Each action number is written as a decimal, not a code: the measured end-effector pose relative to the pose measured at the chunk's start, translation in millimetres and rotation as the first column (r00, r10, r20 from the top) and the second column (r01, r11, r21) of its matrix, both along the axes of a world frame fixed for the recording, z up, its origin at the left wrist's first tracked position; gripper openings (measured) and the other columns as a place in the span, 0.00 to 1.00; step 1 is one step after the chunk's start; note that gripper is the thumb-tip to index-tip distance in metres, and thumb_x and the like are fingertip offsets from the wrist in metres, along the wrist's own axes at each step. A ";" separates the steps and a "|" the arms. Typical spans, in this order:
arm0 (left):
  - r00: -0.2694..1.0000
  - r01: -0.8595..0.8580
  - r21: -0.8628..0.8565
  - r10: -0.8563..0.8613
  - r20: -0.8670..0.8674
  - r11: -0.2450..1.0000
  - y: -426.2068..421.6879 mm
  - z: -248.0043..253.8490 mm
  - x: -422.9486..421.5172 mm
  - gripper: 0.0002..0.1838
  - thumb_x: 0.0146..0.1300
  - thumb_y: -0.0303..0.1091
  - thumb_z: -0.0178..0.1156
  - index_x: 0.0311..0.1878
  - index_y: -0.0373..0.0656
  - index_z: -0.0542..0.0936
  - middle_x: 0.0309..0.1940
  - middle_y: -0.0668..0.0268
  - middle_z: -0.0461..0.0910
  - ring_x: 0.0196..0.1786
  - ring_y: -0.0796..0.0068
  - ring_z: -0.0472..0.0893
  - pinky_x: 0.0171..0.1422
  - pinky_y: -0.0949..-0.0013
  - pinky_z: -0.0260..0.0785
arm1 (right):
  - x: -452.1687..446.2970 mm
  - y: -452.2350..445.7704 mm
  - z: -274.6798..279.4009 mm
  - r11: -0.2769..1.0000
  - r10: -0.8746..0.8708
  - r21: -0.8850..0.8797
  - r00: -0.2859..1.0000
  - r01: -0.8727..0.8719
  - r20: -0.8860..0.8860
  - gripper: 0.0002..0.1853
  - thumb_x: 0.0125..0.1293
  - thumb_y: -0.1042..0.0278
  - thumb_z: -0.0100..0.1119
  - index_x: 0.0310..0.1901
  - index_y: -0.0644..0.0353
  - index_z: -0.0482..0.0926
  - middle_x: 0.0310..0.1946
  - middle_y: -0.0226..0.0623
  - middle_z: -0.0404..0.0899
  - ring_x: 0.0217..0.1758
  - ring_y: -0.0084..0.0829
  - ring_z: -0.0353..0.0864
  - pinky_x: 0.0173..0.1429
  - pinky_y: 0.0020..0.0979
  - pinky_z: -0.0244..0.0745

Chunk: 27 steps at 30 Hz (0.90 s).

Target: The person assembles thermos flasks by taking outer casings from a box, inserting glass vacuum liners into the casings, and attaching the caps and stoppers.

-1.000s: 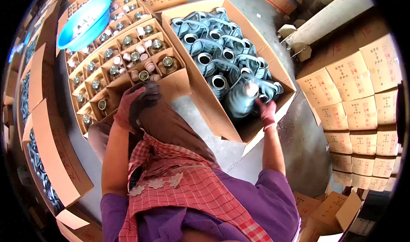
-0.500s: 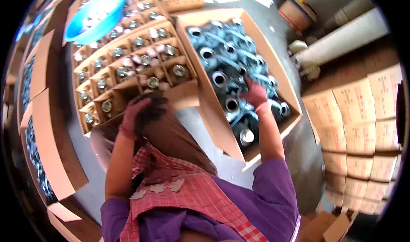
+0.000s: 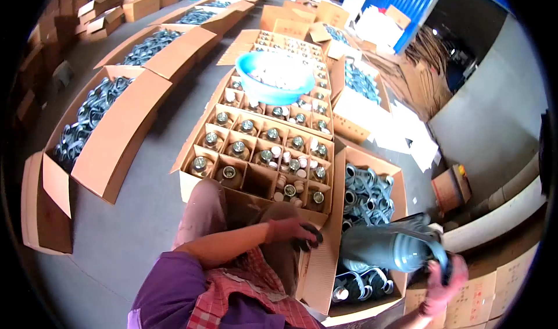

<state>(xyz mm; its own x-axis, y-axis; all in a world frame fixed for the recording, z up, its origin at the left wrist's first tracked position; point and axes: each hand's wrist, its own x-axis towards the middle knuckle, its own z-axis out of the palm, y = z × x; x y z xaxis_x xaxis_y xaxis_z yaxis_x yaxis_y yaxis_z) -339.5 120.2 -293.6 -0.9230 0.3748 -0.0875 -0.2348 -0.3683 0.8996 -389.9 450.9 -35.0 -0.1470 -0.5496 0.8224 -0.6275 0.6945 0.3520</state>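
My right hand [image 3: 444,285], in a pink glove, grips the handle end of a blue-grey plastic jug [image 3: 386,247]. The jug lies tilted on its side above an open carton [image 3: 325,259], slightly blurred. More blue-grey handled jugs [image 3: 369,198] stand packed in that carton, their round mouths upward. My left hand [image 3: 293,233], gloved in pink with dark fingers, hovers over the carton's near flap. Its fingers are loosely bent and apart, and I see nothing in them. Beside it, a divided carton [image 3: 200,198] holds glass bottles [image 3: 229,175] and small round pale pieces [image 3: 282,183].
A blue basin [image 3: 276,96] with pale pieces sits on the divided cartons. Long cartons [image 3: 125,149] of blue-grey handled parts line the left. White sheets [image 3: 412,137] and a small carton [image 3: 450,189] lie to the right, near stacked printed cartons [image 3: 474,300] and a wall.
My view has swung up and over the room. The right hand, earlier among the jugs, has lifted one and drawn it rightward. The left hand has moved from the divided carton toward the jug carton.
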 end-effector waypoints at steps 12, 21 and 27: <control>0.845 0.095 0.961 0.489 -0.216 0.261 -88.2 33.2 12.5 0.31 0.72 0.54 0.40 0.70 0.44 0.61 0.69 0.59 0.64 0.68 0.56 0.65 0.71 0.53 0.58 | 46.0 -157.6 -99.7 0.246 0.954 -0.827 0.022 0.505 0.298 0.17 0.71 0.52 0.46 0.36 0.57 0.74 0.32 0.31 0.74 0.36 0.26 0.73 0.45 0.32 0.71; 0.672 -0.570 0.407 0.690 -0.269 0.713 -213.7 6.0 104.2 0.30 0.68 0.56 0.47 0.63 0.44 0.68 0.56 0.58 0.73 0.56 0.58 0.74 0.64 0.56 0.64 | 87.2 -161.6 -172.9 0.815 0.289 -0.567 -0.764 -0.119 0.576 0.15 0.63 0.67 0.61 0.49 0.64 0.77 0.46 0.34 0.79 0.40 0.25 0.77 0.49 0.27 0.71; 0.671 -0.733 -0.526 0.583 -0.458 0.431 -107.2 -156.0 37.6 0.25 0.67 0.53 0.50 0.54 0.42 0.75 0.42 0.58 0.82 0.44 0.62 0.81 0.53 0.62 0.72 | 24.3 -277.8 -82.5 0.698 0.670 -0.402 0.341 -0.593 0.659 0.24 0.64 0.55 0.61 0.56 0.65 0.75 0.52 0.47 0.78 0.53 0.41 0.80 0.55 0.37 0.72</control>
<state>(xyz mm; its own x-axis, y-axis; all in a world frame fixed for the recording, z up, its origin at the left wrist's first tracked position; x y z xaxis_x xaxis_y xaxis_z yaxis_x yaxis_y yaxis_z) -301.9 13.1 -449.6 -0.8847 -0.4367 0.1630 0.0142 0.3242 0.9459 -365.5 173.0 -117.5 -0.3236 -0.6910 0.6464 -0.8828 -0.0254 -0.4691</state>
